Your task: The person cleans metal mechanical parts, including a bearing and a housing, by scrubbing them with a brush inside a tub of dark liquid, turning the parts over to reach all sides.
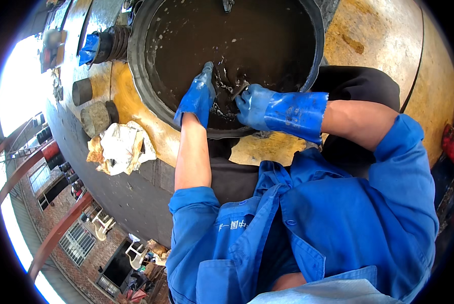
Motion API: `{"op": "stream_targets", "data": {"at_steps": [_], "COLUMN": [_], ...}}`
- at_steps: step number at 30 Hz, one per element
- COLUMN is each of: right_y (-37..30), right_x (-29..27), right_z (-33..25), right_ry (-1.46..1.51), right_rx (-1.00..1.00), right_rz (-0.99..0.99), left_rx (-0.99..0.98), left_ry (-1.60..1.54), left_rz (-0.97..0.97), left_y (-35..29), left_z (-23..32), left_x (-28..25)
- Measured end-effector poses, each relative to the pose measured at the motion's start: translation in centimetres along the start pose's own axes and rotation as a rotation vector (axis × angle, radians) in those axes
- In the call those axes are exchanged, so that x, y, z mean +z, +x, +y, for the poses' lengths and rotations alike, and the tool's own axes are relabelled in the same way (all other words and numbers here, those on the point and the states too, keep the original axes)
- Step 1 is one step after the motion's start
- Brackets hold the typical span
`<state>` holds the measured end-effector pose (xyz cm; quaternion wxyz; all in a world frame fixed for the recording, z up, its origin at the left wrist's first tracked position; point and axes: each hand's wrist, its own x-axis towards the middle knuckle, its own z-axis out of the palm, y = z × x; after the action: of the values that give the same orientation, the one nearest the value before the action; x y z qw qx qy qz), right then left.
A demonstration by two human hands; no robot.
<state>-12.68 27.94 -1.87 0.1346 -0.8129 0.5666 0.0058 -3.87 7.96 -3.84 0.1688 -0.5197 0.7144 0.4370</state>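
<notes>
Both my hands wear long blue rubber gloves and work over a wide dark tub [137, 58] of murky brown water [237, 30]. My left hand [202, 90] reaches in near the front rim, its thumb side up; the other fingers are hidden by the hand and the water. To its right, my right hand [255, 105] has its fingers curled round a small dark piece with a pale edge [241, 89], mostly under the surface. What kind of thing it is does not show. Splashes and ripples break the water between the two gloves.
Left of the tub lie stacked dark round parts [116, 44] with a blue glove [89, 49] at their end. Short cylinders [96, 118] and a crumpled whitish cloth [127, 148] sit nearby. A metal fitting [228, 5] hangs over the far water. Yellow-stained flooring [374, 35] surrounds the tub.
</notes>
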Motion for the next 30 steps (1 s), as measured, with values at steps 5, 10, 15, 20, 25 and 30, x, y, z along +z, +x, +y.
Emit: {"op": "stream_targets", "data": {"at_steps": [5, 10, 15, 20, 25, 30], "right_y": [-0.4, -0.2, -0.5, -0.9, -0.5, -0.4], "right_x": [-1.4, -2.6, -1.7, -0.7, -0.8, -1.4], "right_z": [2.3, 6.0, 9.5, 9.1, 8.7, 8.6], "right_ry": [0.069, 0.234, 0.386, 0.501, 0.529, 0.656], "right_rx": [0.011, 0.118, 0.239, 0.503, 0.646, 0.719], "right_rz": [-0.001, 0.127, 0.255, 0.275, 0.154, 0.087], "left_rx": [0.229, 0.214, -0.026, 0.009, 0.184, 0.090], "left_ry": [0.116, 0.008, -0.091, -0.321, -0.436, -0.711], "left_rz": [0.040, 0.051, -0.089, -0.046, -0.016, -0.152], "left_y": [1.7, 1.0, -0.1, -4.2, -2.3, -2.9], "left_z": [-2.3, -1.9, 0.2, 3.4, 0.6, 1.2], "left_x": [0.0, 0.3, -0.1, 0.1, 0.7, 0.7]}}
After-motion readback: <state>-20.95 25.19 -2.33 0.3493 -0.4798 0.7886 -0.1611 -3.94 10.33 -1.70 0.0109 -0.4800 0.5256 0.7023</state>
